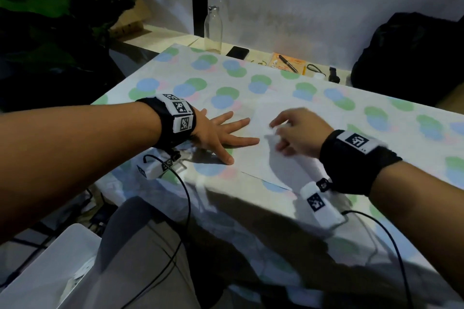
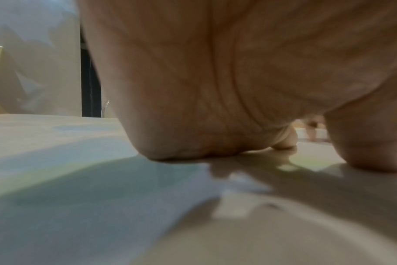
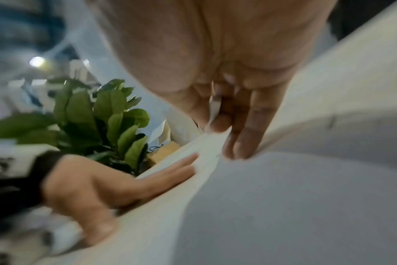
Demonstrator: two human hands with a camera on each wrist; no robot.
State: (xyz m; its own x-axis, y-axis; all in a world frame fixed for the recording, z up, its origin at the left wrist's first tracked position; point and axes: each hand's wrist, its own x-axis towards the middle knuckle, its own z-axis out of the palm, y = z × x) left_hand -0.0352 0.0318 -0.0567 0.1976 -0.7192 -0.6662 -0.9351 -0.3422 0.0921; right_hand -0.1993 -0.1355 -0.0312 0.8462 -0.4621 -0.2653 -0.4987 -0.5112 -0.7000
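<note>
1. Head view shows the bench [image 1: 251, 70] filling most of the scene, covered by a pale cloth [image 1: 371, 113] printed with blue and green blots.
2. At the far right, a black bag [image 1: 406, 57] sits against the wall, beyond the bench.
3. A leafy green plant [image 3: 97, 114] stands off the bench's left side, behind the left hand in the right wrist view.
4. The white sheet of paper [image 1: 251, 155] lies on the cloth near the front edge, between the two hands. Its right part is raised off the surface.
5. The left hand [image 1: 216, 133] lies flat, palm down, with its fingers straight and spread. Its fingertips [image 3: 193, 161] touch the sheet's left edge.
6. The right hand [image 1: 298, 133] pinches the lifted edge of the sheet between thumb and curled fingers [image 3: 249, 125].
7. A glass bottle [image 1: 213, 30] stands upright at the far edge, well apart from the hands.
8. A dark phone [image 1: 237, 52] lies flat just beside the bottle.
9. A pen [image 1: 288, 63] lies further right along the same edge, on something orange.
</note>
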